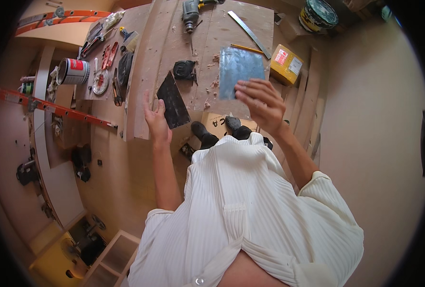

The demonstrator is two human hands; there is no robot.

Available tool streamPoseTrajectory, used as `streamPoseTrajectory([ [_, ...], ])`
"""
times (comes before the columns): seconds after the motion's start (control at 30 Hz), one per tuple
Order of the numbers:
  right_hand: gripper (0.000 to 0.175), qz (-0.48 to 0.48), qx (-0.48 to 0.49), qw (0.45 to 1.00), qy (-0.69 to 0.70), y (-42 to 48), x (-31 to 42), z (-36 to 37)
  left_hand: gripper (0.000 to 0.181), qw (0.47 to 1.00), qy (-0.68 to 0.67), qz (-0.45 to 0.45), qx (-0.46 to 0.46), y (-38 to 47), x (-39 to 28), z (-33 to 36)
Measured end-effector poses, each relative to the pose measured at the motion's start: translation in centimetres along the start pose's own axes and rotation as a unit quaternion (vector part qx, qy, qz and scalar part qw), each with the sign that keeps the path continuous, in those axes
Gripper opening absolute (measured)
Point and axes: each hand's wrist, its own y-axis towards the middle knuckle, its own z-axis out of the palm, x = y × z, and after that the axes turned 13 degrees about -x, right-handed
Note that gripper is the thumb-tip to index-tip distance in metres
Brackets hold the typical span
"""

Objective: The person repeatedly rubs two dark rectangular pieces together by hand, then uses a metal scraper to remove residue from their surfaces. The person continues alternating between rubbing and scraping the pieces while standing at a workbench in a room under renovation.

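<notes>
My right hand (261, 100) holds a thin bluish-grey rectangular sheet (239, 68) by its lower right corner, above the wooden worktable (212, 32). My left hand (157, 116) is upright with the thumb against or beside a dark flat plate (173, 102); whether it grips the plate is unclear. Just beyond the plate lies a black tape measure (185, 69). A corded power drill (190, 16) with a long bit rests farther up the table. Past the sheet are a yellow pencil (247, 48) and a steel ruler (248, 33). Wood shavings (214, 82) are scattered between the tape measure and the sheet.
At left, a second surface holds a paint can (73, 71), a round lid (101, 81), a putty knife (129, 38) and pliers (117, 89). Orange ladders (54, 107) stand beyond. A yellow taped box (286, 65), long boards (307, 104) and a bucket (318, 16) are at right.
</notes>
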Motion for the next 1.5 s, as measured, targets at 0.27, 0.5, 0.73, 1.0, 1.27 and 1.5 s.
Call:
streamPoseTrajectory([
  [0.27,0.019,-0.118,0.047,0.986,0.107,0.0,1.6,2.7,0.024,0.994,0.042,-0.097,-0.003,-5.9,-1.2,-2.2],
  [0.5,0.014,-0.146,0.138,0.94,0.275,-1.2,4.0,6.7,0.023,0.99,0.004,-0.056,-0.133,-12.4,-2.2,-5.9],
  [0.73,0.013,0.277,0.226,0.866,0.348,-4.3,4.5,10.8,0.055,0.879,0.098,0.14,-0.445,-20.4,1.0,-15.2],
  [1.0,0.03,0.402,0.349,0.755,0.382,-3.9,9.6,16.6,0.031,0.775,0.337,0.102,-0.525,-24.8,1.0,-18.5],
  [1.27,0.007,0.198,0.499,0.742,0.401,-10.1,19.8,22.2,0.061,0.744,0.449,0.087,-0.487,-25.7,-0.6,-17.2],
  [1.5,0.014,0.172,0.617,0.609,0.467,-12.1,33.0,19.9,0.029,0.739,0.401,-0.008,-0.541,-25.6,1.7,-22.5],
])
